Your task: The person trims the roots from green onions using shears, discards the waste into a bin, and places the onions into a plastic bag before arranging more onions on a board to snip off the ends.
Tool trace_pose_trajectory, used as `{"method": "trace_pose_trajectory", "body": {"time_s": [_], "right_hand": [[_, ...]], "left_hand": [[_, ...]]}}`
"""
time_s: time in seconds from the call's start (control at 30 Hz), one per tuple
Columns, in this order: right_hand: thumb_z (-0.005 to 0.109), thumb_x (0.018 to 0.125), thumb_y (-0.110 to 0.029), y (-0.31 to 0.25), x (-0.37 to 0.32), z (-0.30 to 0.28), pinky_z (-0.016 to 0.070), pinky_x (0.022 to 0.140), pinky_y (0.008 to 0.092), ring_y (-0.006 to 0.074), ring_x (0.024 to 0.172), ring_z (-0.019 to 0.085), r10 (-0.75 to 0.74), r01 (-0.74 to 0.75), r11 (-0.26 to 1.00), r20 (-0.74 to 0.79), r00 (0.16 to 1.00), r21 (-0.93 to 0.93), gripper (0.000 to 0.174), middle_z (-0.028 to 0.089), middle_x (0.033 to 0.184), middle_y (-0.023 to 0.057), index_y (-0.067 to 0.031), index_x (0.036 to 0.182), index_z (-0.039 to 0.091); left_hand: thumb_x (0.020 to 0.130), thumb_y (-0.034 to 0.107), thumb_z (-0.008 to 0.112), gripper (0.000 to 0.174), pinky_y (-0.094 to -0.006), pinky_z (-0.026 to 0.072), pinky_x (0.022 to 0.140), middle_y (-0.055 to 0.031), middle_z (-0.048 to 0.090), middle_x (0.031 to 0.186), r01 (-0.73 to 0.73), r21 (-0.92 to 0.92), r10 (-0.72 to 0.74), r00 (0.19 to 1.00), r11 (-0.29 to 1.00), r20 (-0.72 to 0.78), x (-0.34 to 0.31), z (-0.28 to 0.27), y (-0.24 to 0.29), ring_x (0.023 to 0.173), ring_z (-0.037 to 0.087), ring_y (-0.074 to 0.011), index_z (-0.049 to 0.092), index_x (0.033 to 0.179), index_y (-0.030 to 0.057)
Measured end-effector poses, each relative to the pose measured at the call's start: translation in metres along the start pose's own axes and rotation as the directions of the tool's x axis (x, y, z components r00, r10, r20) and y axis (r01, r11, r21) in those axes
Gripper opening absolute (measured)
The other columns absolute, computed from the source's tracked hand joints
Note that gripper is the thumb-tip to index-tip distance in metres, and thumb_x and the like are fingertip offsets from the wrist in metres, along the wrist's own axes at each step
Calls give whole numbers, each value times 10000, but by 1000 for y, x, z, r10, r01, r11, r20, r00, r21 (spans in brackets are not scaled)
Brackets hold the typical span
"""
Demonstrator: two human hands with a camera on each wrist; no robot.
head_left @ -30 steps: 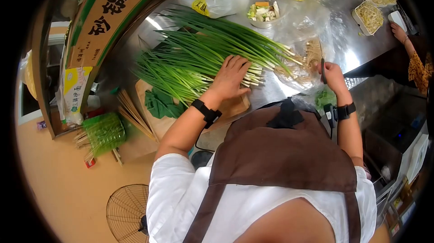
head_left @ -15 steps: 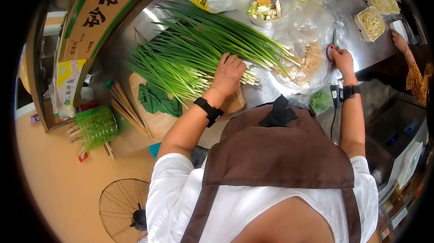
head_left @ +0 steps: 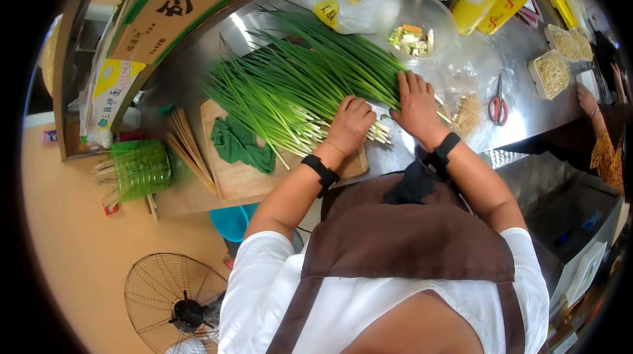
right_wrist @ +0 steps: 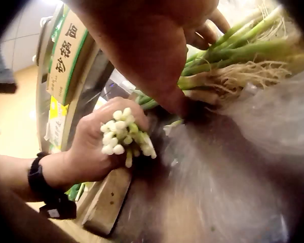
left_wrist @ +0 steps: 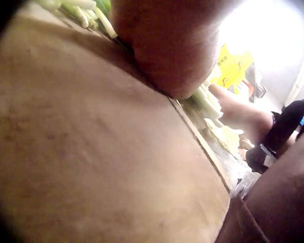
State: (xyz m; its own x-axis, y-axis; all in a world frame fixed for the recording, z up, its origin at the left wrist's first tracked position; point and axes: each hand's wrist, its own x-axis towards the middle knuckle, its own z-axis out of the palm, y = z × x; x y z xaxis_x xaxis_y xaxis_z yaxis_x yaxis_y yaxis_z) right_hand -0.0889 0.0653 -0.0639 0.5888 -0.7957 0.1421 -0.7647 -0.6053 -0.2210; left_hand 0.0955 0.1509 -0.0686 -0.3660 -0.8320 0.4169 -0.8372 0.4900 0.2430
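Left hand [head_left: 351, 121] was grasping a bunch of scallions [right_wrist: 124, 131], fingers curled round the stalks, bare white ends poking out past the hand near the edge of the wooden cutting board [head_left: 290, 179]. Right hand [head_left: 420, 105] lay across the root end of a second lot of scallions [head_left: 372, 67], just beside the left; right wrist view had thumb and fingers on either side of the stalks, but couldn't tell if they had closed on them. Long green tops fanned out to the far left over the steel table [head_left: 547, 117]. A pile of stringy roots [head_left: 469, 113] lay right of the right hand, by clear plastic. Scissors [head_left: 498, 107] with red-and-black handles sat beyond the roots, apart from both hands, blades pointing to the far side.

Green cloth [head_left: 241, 146] was on the board, left of the left hand; thin wooden sticks [head_left: 191, 146] lay beside the board. Clear bowl [head_left: 443, 21] of chopped vegetables [head_left: 412, 39] stood past the scallions, yellow boxes [head_left: 504, 1] behind. Bean sprouts [head_left: 550, 74] were in trays at far right, near another person's hand [head_left: 587, 100]. Wire fan [head_left: 175, 298] was at lower left.
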Motion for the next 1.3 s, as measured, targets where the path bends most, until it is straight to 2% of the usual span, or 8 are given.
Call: {"method": "trace_pose_trajectory", "body": {"time_s": [0.03, 0.13, 0.17, 0.3, 0.8, 1.0, 1.13, 1.3], "right_hand": [[695, 713, -252, -1, 3, 5, 393, 932, 433, 308, 1142, 499, 12, -16, 999, -94, 995, -43, 776, 519, 1256, 196, 24, 1374, 396], [646, 735, -199, 1, 15, 11, 417, 858, 429, 280, 1041, 542, 88, -74, 992, 142, 986, -100, 699, 576, 1102, 141, 30, 1354, 416], [611, 747, -162, 8, 17, 26, 433, 784, 425, 270, 921, 586, -10, 10, 980, 3, 1000, -198, 536, 599, 951, 108, 19, 1237, 494], [639, 726, -126, 8, 35, 26, 489, 715, 438, 329, 822, 639, 63, -54, 995, 121, 991, -82, 295, 628, 899, 150, -38, 979, 516], [660, 734, -138, 11, 16, -80, 479, 712, 477, 431, 830, 614, 251, -270, 753, 117, 961, 600, 324, 640, 853, 253, -4, 1005, 543], [673, 761, -159, 27, -5, -116, 475, 711, 411, 373, 805, 609, 296, -207, 861, -126, 947, 465, 349, 623, 875, 217, -5, 1047, 547], [716, 752, -203, 49, -47, -147, 478, 708, 398, 345, 801, 617, 316, -227, 856, -124, 941, 464, 389, 630, 879, 195, -2, 1045, 557], [772, 711, -209, 75, -89, -173, 480, 755, 356, 256, 834, 628, 420, -319, 722, -23, 907, 614, 436, 655, 890, 182, 15, 1030, 578]], "left_hand": [[649, 11, 571, 169, -434, 415, 934, -93, 566, 865, 6, -3, -6, 1000, 1000, -8, 0, 0, 1, 947, 555, -292, 581, 814, 48], [655, 6, 563, 157, -427, 414, 932, -92, 566, 860, 14, -20, -15, 999, 1000, -32, 0, 0, 2, 943, 555, -288, 576, 806, 44], [656, 4, 561, 155, -427, 415, 931, -91, 569, 861, 17, -21, -17, 999, 1000, -31, -1, 0, 2, 944, 555, -287, 577, 806, 44], [658, 0, 559, 157, -430, 410, 949, -82, 581, 861, 2, -7, -3, 997, 1000, -78, -4, 3, -1, 956, 560, -277, 582, 806, 48], [648, 15, 566, 227, -515, 328, 1052, -102, 607, 953, 51, 58, -56, 995, 997, 78, -4, 8, -1, 1037, 544, -287, 620, 866, 41], [624, 134, 729, 593, -626, 193, 1098, -121, 550, 1171, 99, 103, -124, 955, 990, 271, 5, -3, 4, 1208, 455, -309, 558, 1188, 63], [597, 249, 833, 946, -620, 151, 1118, -154, 372, 1429, 45, 165, -116, 886, 985, 449, 17, -25, 15, 1373, 275, -388, 375, 1412, 101], [604, 232, 846, 1031, -550, 119, 1151, -190, 239, 1520, 43, 1, -38, 869, 999, 493, 32, -52, 35, 1431, 137, -401, 300, 1469, 102]]}}
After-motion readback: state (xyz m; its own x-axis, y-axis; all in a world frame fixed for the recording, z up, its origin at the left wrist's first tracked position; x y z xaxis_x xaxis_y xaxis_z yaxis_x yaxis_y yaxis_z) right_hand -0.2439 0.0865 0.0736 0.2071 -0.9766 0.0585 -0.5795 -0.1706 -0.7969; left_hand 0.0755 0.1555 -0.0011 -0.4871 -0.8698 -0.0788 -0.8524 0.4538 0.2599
